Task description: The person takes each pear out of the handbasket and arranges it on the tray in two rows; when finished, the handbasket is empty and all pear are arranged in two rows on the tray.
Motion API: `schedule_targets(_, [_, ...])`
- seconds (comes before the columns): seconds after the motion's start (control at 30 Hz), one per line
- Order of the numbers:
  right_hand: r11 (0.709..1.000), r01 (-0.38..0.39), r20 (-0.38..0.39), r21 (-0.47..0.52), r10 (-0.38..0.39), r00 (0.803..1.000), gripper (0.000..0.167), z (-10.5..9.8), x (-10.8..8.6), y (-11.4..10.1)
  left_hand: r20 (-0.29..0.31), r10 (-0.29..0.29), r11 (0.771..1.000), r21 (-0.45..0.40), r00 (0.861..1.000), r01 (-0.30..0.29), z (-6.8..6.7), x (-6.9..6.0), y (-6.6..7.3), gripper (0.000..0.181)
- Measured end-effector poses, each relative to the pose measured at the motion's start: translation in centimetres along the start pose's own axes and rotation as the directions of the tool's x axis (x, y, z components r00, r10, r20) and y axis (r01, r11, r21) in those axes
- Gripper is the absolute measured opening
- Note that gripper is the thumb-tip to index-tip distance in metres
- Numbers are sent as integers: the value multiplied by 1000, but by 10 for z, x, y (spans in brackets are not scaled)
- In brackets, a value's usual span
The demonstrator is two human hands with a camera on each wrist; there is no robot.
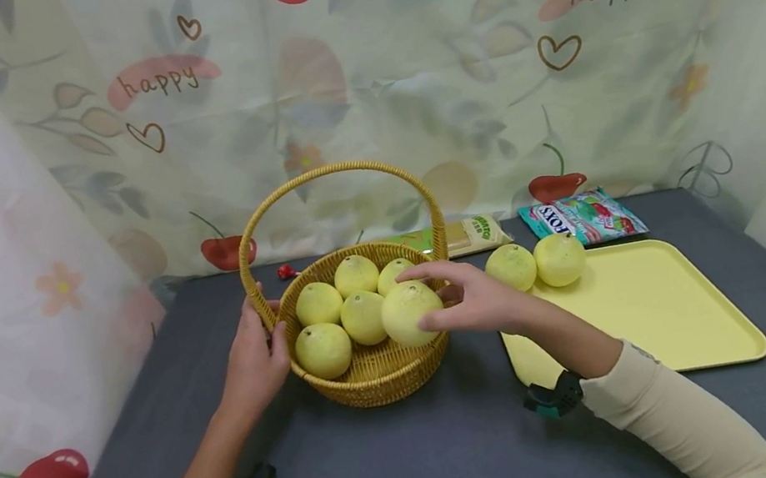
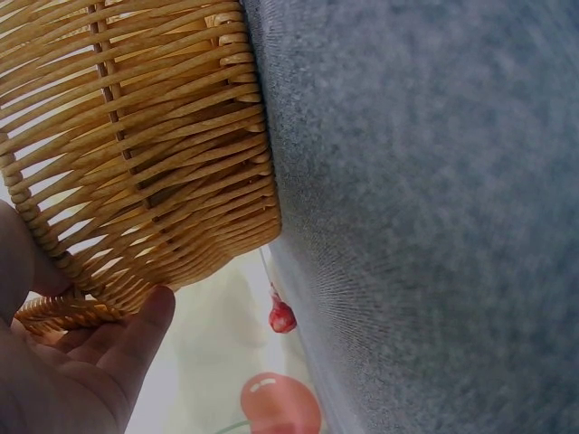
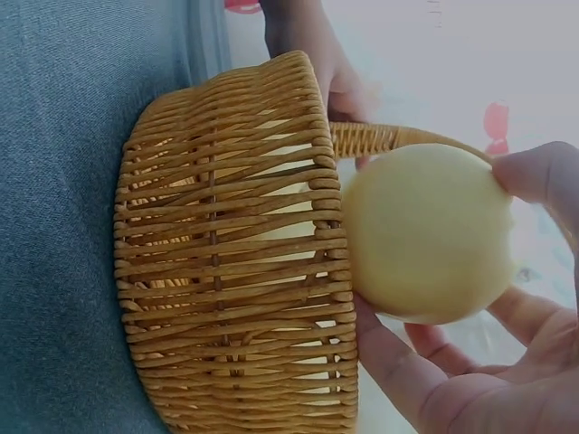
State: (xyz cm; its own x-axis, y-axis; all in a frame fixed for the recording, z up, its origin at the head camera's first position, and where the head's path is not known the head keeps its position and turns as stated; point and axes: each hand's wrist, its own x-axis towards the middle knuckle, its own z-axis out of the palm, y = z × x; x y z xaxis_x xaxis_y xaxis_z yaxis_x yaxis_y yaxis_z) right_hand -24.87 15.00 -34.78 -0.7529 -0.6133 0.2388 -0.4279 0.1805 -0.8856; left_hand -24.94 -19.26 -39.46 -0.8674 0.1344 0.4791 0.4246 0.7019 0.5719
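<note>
A round wicker basket (image 1: 385,387) with a tall arched handle stands on the dark cloth, several pale-yellow round pears (image 1: 323,350) inside. My left hand (image 1: 257,357) grips the left foot of the handle at the rim; in the left wrist view its thumb lies against the weave (image 2: 172,181). Between the thumb and fingers of my right hand (image 1: 473,300) is another pear (image 1: 411,313), held over the basket's right side. The right wrist view shows this pear (image 3: 430,235) at rim height, with a finger beside the wicker rim.
To the right lies a yellow tray (image 1: 654,312), two pears (image 1: 559,258) at its far left corner. Behind are a blue-green Fox's candy bag (image 1: 581,218) and a flat yellowish packet (image 1: 477,234). A small red object (image 1: 286,272) sits behind the basket. Printed curtains enclose the table.
</note>
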Motion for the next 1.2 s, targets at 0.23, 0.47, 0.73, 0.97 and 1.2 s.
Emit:
schedule_targets(0.23, [1000,-3,-28,16,4,1000,61,-4,-8,-4,2,-10,1000,-4,1000,10,1,1,0,63])
schedule_targets(0.47, [999,-46,-54,20,47,997,62,-10,-18,-5,5,-19,1000,-1,1000,19,1,0,0,63])
schedule_targets(0.73, [996,-91,-103,-1,90,991,59,-22,-30,-8,2,-10,1000,6,1000,10,0,0,1,63])
schedule_targets(0.97, [993,-109,-139,55,116,983,60,-40,-40,-7,-6,3,1000,6,1000,-3,1,0,1,64])
schedule_targets(1.2, [985,-150,-190,85,164,968,59,-55,-50,-7,-4,-10,1000,5,1000,10,1,-1,2,65])
